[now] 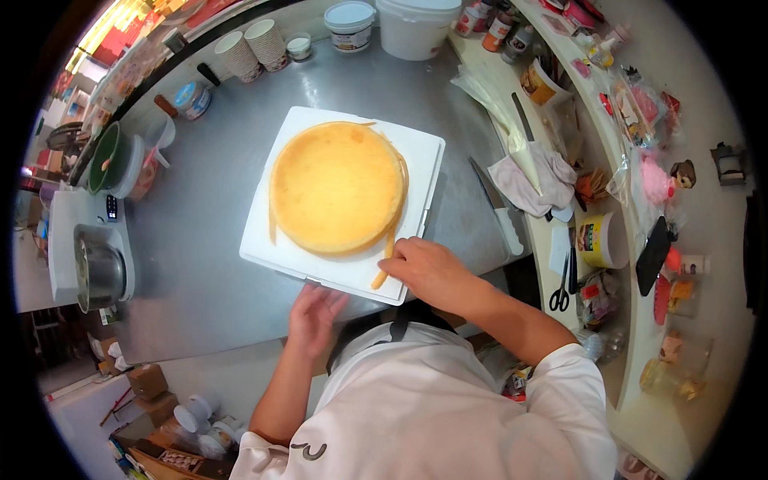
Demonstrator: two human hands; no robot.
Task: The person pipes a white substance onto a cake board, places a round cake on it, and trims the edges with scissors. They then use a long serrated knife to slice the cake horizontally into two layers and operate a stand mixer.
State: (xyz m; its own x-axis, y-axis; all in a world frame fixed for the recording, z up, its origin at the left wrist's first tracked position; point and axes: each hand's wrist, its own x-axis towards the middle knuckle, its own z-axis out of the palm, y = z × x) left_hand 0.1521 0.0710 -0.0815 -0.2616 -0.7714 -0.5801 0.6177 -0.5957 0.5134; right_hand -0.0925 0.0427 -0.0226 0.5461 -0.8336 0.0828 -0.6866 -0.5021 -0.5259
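A round golden sponge cake layer [336,186] lies flat on a white square board [264,252] in front of me. Thin strips of trimmed cake edge cling along its right side, and another short piece shows at its lower left. Between the thumb and fingers of my right hand [423,267] is one strip of cake [379,279], near the board's lower right corner. My left hand [315,312] is at the board's near edge, palm up with the fingers apart; whether its fingertips touch the board I cannot tell.
A long knife with a white handle [509,231] lies right of the board. Beyond it, a filled piping bag [525,159] rests on a cloth [558,180]. Paper cup stacks [267,45] and white tubs [418,30] line the back. A mixer bowl [101,276] stands left; scissors [560,294] lie right.
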